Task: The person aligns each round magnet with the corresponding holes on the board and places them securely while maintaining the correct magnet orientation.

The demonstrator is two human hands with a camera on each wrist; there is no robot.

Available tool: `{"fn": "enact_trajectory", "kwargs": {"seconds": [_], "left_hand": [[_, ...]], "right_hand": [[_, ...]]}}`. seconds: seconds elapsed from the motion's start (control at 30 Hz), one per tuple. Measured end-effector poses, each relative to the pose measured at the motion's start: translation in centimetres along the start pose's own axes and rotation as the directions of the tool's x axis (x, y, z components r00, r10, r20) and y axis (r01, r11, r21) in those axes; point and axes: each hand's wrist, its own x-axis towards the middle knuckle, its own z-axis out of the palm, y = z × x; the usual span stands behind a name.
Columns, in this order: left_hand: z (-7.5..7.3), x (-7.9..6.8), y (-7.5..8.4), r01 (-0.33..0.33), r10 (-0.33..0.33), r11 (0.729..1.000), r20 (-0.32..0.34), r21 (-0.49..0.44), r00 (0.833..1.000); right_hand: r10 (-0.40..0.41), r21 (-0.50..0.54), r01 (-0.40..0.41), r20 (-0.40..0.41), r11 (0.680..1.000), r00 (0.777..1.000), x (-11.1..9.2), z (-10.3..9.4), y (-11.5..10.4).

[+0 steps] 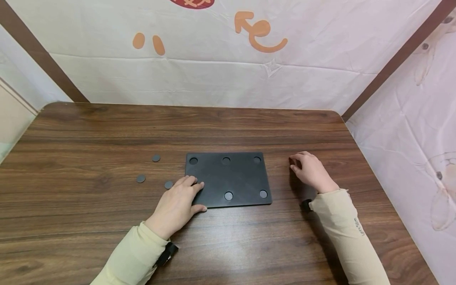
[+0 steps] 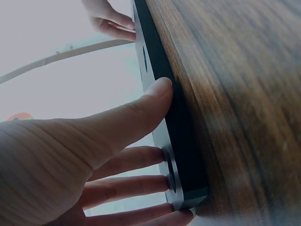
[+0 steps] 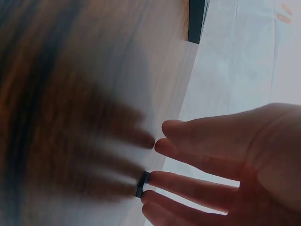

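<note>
A flat black board (image 1: 231,178) with round recesses lies on the table. Grey discs fill the front middle recess (image 1: 228,196) and the front right recess (image 1: 263,194), while the three along the back look dark. My left hand (image 1: 174,206) rests on the board's front left corner, thumb at the front edge and fingers extended toward the left side, covering that corner's recess. Off to the board's right, my right hand (image 1: 311,171) is low over the table, fingers loosely bent. In the right wrist view, a small dark disc (image 3: 142,184) is at its middle and ring fingertips.
Left of the board lie three loose grey discs: one farther back (image 1: 156,158), one farthest left (image 1: 141,178) and one beside the left fingers (image 1: 168,185). A printed white cloth (image 1: 213,83) hangs behind the wooden table (image 1: 107,221).
</note>
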Motion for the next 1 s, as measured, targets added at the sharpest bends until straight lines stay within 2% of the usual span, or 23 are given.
{"fn": "enact_trajectory", "kwargs": {"seconds": [0.43,0.7,1.0], "left_hand": [[-0.05,0.02,-0.06,-0.003,0.003,1.0,0.0,0.002,1.0],[-0.15,0.03,-0.03,-0.005,0.005,1.0,0.003,0.003,1.0],[-0.12,0.05,-0.07,-0.005,0.005,1.0,0.003,0.002,1.0]], "right_hand": [[0.032,0.019,-0.032,-0.023,0.999,0.999,0.04,-0.43,0.41],[0.03,0.017,-0.029,-0.087,0.999,0.996,0.17,-0.58,0.76],[0.065,0.031,-0.062,-0.11,0.998,0.992,0.15,-0.46,0.8]]}}
